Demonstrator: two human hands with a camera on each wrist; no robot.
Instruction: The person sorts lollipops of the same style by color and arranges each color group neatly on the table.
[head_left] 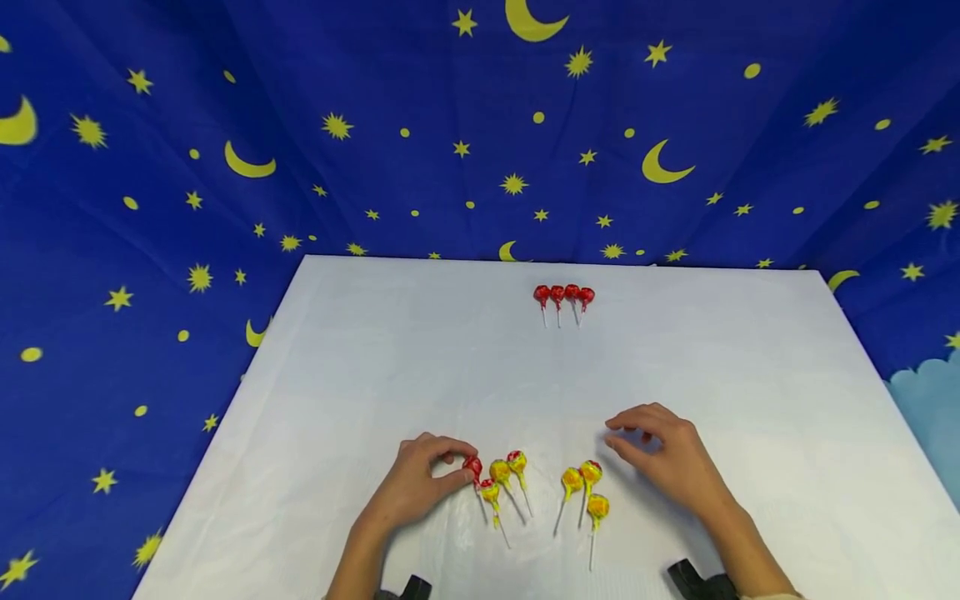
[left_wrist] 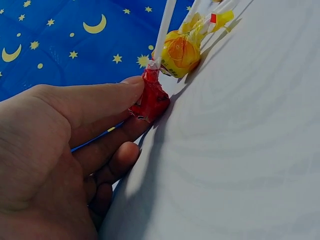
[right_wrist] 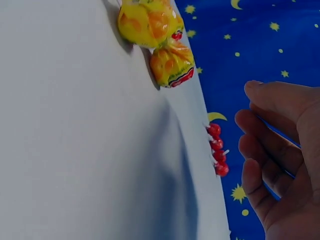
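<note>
My left hand (head_left: 411, 485) pinches the wrapped head of a red lollipop (left_wrist: 151, 97) between thumb and fingers, low over the white table. Its white stick points toward the near edge. Just right of it lie three yellow lollipops (head_left: 499, 472), their sticks also toward me. A second group of three yellow lollipops (head_left: 597, 507) lies to the right of the middle. My right hand (head_left: 670, 454) holds nothing and hovers to the right of that group, fingers loosely bent and thumb apart from them. In the right wrist view its fingertips (right_wrist: 252, 90) touch nothing.
Several red lollipops (head_left: 557, 293) lie side by side in a row near the far edge of the white table (head_left: 390, 358). A blue cloth (head_left: 420, 92) with yellow moons and stars hangs behind and beside the table.
</note>
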